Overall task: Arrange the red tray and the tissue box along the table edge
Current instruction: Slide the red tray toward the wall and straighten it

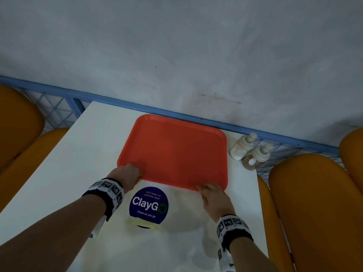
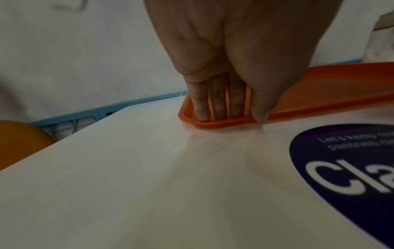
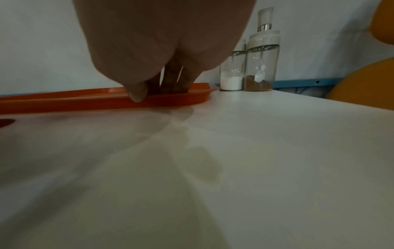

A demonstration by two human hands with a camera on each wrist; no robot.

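The red tray (image 1: 176, 152) lies flat on the white table (image 1: 88, 154), its far side close to the table's back edge by the wall. My left hand (image 1: 129, 173) holds the tray's near left corner. The left wrist view shows the fingers (image 2: 217, 104) curled over the rim into the tray (image 2: 330, 87) and the thumb against the outside. My right hand (image 1: 212, 195) holds the near right corner the same way, its fingers (image 3: 172, 82) inside the tray (image 3: 64, 99) and its thumb on the outer rim. No tissue box is in view.
Two glass dispenser jars, one with white powder (image 1: 240, 147) and one with brown powder (image 1: 256, 159), stand right of the tray at the back right corner. A round blue ClayGo sticker (image 1: 148, 205) lies between my arms. Orange chairs (image 1: 314, 203) flank the table. A blue rail (image 1: 110, 99) runs behind it.
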